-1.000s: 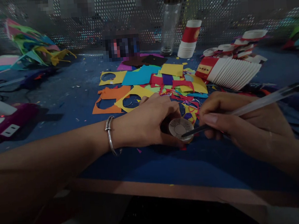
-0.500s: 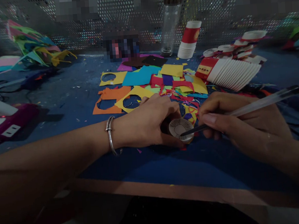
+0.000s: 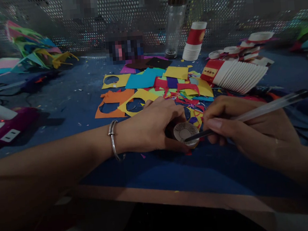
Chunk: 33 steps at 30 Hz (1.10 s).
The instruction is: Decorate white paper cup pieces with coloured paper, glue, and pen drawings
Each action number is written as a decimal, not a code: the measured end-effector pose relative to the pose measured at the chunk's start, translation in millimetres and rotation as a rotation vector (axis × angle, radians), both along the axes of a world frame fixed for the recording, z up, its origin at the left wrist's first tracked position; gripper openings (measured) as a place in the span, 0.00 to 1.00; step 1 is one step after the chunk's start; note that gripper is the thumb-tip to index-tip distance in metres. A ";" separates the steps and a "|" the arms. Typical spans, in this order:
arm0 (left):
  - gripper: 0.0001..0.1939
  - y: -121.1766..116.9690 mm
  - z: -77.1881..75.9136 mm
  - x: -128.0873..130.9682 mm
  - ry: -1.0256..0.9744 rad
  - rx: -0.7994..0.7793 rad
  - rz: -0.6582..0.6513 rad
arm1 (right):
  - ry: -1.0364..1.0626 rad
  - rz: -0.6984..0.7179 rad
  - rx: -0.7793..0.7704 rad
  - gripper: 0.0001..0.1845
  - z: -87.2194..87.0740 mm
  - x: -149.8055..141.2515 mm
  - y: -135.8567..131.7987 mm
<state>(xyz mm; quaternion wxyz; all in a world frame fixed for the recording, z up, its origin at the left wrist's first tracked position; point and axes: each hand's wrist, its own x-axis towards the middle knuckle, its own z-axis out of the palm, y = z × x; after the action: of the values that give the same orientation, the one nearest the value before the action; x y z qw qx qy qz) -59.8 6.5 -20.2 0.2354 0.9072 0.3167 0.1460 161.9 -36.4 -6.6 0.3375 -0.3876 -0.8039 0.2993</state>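
My left hand [image 3: 158, 124] is closed around a small paper cup [image 3: 186, 131], its round pale face turned up toward me. That face bears a drawn circle with short dark strokes around it. Between the thumb and fingers of my right hand [image 3: 239, 125] is a pen [image 3: 271, 105] with a clear barrel, its dark tip touching the lower part of the drawn face. Just beyond my left hand lie a yellow paper sheet with a round hole [image 3: 124, 107] and an orange one with a similar hole [image 3: 99, 114]. The cup's far side is hidden by my fingers.
Coloured paper scraps [image 3: 172, 82] spread across the blue table [image 3: 71, 110]. At right lies a stack of paper cups [image 3: 239, 76]; another stack [image 3: 194, 42] stands beside a clear bottle [image 3: 175, 29]. A purple power strip [image 3: 17, 126] is at left, near a colourful paper craft [image 3: 35, 46].
The pen tip has shifted slightly left along the drawn face. Both hands keep nearly the same place and grip.
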 end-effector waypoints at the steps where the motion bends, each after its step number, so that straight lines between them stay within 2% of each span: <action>1: 0.24 0.1 0.0 -0.1 0.004 0.005 -0.003 | 0.001 0.001 -0.003 0.16 0.3 0.0 -0.1; 14: 0.25 0.2 0.4 0.1 0.016 0.020 -0.002 | 0.048 0.012 -0.062 0.14 -0.4 -1.3 0.5; 18: 0.25 -0.7 0.7 0.6 0.032 0.015 0.018 | 0.080 -0.069 -0.074 0.13 0.9 -1.7 0.2; 23: 0.26 -2.1 1.6 1.5 0.040 0.009 0.026 | 0.105 -0.117 0.010 0.13 -1.5 0.2 0.7; 33: 0.25 0.1 -0.3 1.3 0.003 0.006 0.009 | 0.012 -0.036 0.111 0.12 -5.8 1.3 1.7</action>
<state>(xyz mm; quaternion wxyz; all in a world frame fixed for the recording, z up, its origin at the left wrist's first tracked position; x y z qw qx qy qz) -58.4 6.6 -20.5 0.2315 0.9068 0.3205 0.1465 163.2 -34.7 -12.4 0.3686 -0.3807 -0.8102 0.2506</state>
